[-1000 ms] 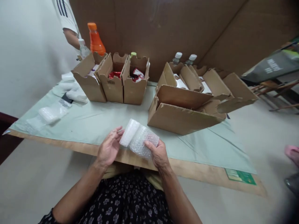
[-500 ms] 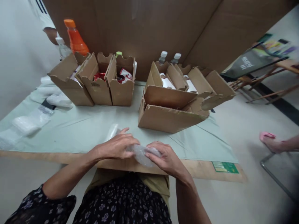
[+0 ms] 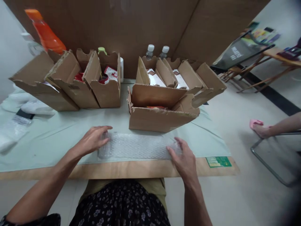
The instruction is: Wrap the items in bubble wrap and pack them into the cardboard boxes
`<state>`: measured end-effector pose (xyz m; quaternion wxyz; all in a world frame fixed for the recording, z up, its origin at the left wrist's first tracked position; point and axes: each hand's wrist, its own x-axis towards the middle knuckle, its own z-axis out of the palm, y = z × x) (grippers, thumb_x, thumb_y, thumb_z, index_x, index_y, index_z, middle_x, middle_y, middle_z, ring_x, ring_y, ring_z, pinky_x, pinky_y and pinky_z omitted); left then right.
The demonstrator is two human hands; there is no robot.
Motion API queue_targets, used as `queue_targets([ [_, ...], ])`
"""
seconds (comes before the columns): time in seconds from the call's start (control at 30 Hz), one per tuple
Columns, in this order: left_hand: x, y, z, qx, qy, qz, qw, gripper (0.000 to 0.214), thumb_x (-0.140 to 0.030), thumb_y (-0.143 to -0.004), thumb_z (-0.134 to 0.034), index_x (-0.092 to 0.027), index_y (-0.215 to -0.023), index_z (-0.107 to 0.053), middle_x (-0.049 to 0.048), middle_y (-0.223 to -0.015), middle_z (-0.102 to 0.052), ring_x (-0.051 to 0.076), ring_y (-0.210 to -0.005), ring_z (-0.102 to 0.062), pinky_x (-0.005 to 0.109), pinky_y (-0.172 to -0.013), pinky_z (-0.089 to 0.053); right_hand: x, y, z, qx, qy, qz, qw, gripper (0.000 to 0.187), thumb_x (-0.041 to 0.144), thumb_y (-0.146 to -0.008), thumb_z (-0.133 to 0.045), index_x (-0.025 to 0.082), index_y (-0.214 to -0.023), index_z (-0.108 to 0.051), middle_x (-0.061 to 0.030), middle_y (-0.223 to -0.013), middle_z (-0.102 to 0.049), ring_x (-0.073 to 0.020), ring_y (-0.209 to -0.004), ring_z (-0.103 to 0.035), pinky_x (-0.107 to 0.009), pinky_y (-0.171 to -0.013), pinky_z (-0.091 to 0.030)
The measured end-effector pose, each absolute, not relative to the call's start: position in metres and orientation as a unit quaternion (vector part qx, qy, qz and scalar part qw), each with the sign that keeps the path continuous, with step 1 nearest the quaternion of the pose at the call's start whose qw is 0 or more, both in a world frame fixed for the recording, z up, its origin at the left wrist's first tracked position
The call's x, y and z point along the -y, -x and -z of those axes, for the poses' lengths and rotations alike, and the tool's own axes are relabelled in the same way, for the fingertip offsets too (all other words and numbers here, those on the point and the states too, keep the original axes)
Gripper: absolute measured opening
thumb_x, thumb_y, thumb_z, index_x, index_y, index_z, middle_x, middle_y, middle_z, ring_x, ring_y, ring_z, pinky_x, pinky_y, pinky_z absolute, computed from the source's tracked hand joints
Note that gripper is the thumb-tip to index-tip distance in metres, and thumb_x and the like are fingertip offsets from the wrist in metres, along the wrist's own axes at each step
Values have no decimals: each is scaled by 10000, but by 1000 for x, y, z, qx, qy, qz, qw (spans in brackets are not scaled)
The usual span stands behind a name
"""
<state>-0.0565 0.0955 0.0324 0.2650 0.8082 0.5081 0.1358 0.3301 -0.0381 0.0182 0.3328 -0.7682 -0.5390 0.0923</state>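
Note:
A strip of clear bubble wrap (image 3: pixel 137 146) lies spread flat along the near edge of the table (image 3: pixel 141 168). My left hand (image 3: pixel 94 139) rests on its left end, fingers stretched out and pressing down. My right hand (image 3: pixel 184 157) lies flat on its right end, fingers extended. Just behind the strip stands an open cardboard box (image 3: pixel 162 108) with something orange-red inside.
Three open cardboard boxes (image 3: pixel 70 84) with red-and-white packets stand at the back left, beside an orange bottle (image 3: pixel 45 31). More boxes (image 3: pixel 178 73) and two water bottles (image 3: pixel 157 51) stand behind. Plastic bags (image 3: pixel 14 128) lie at left. Another person's foot in a pink slipper (image 3: pixel 258 127) shows at right.
The bubble wrap was a roll held in both hands; it has been unrolled sideways and now lies flat on the table, my hands apart at its two ends.

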Motion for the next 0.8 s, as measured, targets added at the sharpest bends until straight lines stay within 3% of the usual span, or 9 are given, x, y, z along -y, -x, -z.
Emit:
queue_targets([
  [0.1,-85,39,-25,-519,-827,-197,93,513,-352,-844,-657,-204,-1335,-641,193,-1334,-653,439,-1278,-562,605,-1093,-388,37,-333,-9,543,775,41,320,634,539,-921,-587,133,-1406,-553,-236,-1419,-596,-392,-1280,-569,-596,-1054,-426],
  [0.17,-67,25,-24,-483,-845,-228,43,552,-348,-913,-620,-241,-1449,-538,175,-1550,-489,421,-1452,-416,607,-1175,-312,36,-323,-10,582,746,72,315,528,426,-973,-568,162,-1429,-536,-218,-1464,-565,-370,-1322,-549,-584,-1077,-420],
  [0.27,-38,4,-17,-399,-894,-202,34,612,-371,-959,-608,-274,-1536,-429,125,-1681,-314,360,-1564,-250,565,-1255,-213,28,-285,-12,689,662,28,293,427,266,-988,-546,212,-1412,-556,-165,-1450,-589,-323,-1321,-558,-532,-1065,-463],
  [0.43,-28,0,12,-320,-941,-109,-8,598,-409,-976,-565,-242,-1540,-458,121,-1640,-415,321,-1543,-309,536,-1290,-60,10,-238,-1,816,537,-105,183,483,303,-935,-650,225,-1406,-579,-115,-1536,-535,-308,-1400,-484,-480,-1108,-456],
  [0.57,-36,15,20,-283,-954,-96,-19,614,-456,-981,-533,-256,-1554,-442,94,-1649,-408,311,-1541,-323,516,-1298,-67,21,-293,18,801,575,-34,163,437,290,-974,-583,238,-1407,-574,-98,-1508,-570,-300,-1393,-496,-470,-1083,-448],
  [0.67,-35,27,20,-338,-932,-132,18,626,-352,-984,-510,-278,-1590,-375,58,-1675,-364,283,-1537,-340,461,-1289,-200,39,-358,29,752,636,65,158,393,281,-1018,-483,217,-1398,-564,-134,-1444,-616,-312,-1340,-548,-462,-993,-474],
  [0.73,-33,38,23,-435,-884,-171,30,691,-297,-970,-516,-322,-1622,-291,31,-1698,-315,316,-1523,-362,507,-1253,-303,47,-389,32,708,680,95,168,372,325,-1037,-451,197,-1366,-568,-159,-1387,-646,-322,-1273,-599,-463,-945,-494],
  [0.8,-32,50,27,-527,-825,-201,16,737,-351,-956,-537,-365,-1631,-241,22,-1711,-276,403,-1504,-369,633,-1203,-352,47,-405,33,670,712,105,181,378,383,-1042,-445,181,-1333,-574,-178,-1336,-664,-333,-1209,-635,-472,-919,-509],
])
